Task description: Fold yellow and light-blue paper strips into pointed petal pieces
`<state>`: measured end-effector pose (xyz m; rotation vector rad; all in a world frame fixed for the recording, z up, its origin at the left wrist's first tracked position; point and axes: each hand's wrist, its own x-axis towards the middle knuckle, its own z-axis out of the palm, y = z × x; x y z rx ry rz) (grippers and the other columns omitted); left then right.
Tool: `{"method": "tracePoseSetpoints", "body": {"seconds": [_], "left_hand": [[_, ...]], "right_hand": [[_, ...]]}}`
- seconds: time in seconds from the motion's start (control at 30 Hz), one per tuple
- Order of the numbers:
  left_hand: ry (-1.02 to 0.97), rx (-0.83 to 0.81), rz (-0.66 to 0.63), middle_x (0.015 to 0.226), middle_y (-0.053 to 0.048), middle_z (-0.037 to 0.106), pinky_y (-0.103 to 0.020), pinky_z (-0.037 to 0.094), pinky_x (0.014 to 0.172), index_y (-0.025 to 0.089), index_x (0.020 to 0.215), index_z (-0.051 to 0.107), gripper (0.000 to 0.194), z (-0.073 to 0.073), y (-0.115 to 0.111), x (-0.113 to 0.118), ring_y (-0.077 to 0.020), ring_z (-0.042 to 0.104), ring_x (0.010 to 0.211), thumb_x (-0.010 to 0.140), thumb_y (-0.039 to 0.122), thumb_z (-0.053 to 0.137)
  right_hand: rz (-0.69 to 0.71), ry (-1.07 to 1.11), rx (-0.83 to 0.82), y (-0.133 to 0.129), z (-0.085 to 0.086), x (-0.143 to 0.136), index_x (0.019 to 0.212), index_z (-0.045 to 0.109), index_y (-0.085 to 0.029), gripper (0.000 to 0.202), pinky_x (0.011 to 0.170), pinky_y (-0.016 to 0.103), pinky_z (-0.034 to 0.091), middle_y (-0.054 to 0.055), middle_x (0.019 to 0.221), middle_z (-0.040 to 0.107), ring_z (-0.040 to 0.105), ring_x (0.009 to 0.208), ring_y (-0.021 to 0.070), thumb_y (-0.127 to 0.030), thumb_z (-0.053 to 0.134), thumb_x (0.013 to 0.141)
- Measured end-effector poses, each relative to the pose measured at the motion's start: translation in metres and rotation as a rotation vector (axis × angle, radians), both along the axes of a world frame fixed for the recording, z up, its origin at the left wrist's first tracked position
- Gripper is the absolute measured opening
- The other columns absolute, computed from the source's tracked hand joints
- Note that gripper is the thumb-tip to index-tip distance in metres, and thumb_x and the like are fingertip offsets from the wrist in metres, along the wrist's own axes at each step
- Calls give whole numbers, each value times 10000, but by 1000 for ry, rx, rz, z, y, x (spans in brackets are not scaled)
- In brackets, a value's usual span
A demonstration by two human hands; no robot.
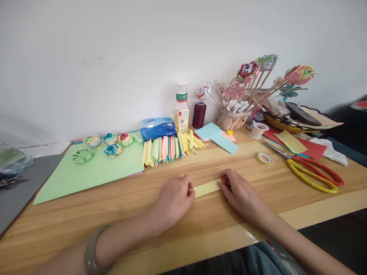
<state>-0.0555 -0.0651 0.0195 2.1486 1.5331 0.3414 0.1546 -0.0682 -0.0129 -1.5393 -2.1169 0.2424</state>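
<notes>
A narrow yellow paper strip lies low over the wooden table, stretched between my two hands. My left hand pinches its left end between thumb and fingers, and a bangle circles that wrist. At the strip's right end, my right hand pinches it the same way. Beyond the hands stands a row of folded paper pieces in yellow, green, pink and blue. Light blue paper pieces lie behind my right hand.
Paper flowers sit on green sheets at left. A tissue pack, bottle, purple thread spool and flower basket line the wall. At right are a tape roll, scissors and red paper.
</notes>
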Motion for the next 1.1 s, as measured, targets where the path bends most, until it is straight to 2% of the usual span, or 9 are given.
{"method": "tracePoseSetpoints", "body": {"seconds": [0.37,0.7,0.83,0.93,1.03,1.1], "left_hand": [[9,16,-20,779,-7,616,-274,405,657,199,775,550,82,-1,0,0,-173,577,754,787,142,492],[17,36,-43,775,-1,595,-273,407,666,196,771,542,109,-1,-2,-1,-170,561,773,796,109,482],[55,110,-167,977,-24,551,-264,422,678,207,948,580,197,0,-5,-4,-171,548,872,851,101,445],[148,181,-302,1081,-32,493,-246,425,675,293,1136,567,362,-1,-5,-6,-190,506,986,895,85,394],[254,276,-397,1081,-33,493,-257,426,703,362,1215,531,391,-6,-4,-7,-213,468,1003,931,130,396],[290,343,-423,1078,-36,500,-272,428,728,377,1235,511,361,-10,-3,-7,-213,464,973,946,185,412]], "right_hand": [[57,-38,75,0,-3,1,906,460,-189,93,635,350,466,86,778,586,564,752,232,-182,380,860],[56,-79,81,0,-2,4,1064,505,-163,225,805,444,476,132,988,594,553,939,272,-199,399,869],[47,-48,59,2,-4,6,1053,510,-163,218,805,444,486,125,971,592,559,933,264,-168,391,871],[29,14,58,2,-5,9,1049,524,-181,215,789,433,504,115,975,600,577,930,253,-174,386,885],[13,22,145,-7,1,10,1113,538,-188,269,816,440,508,126,1045,621,589,987,254,-197,356,916],[105,-53,232,-19,8,6,1227,508,-185,336,919,473,458,136,1169,610,551,1110,263,-207,354,930]]}}
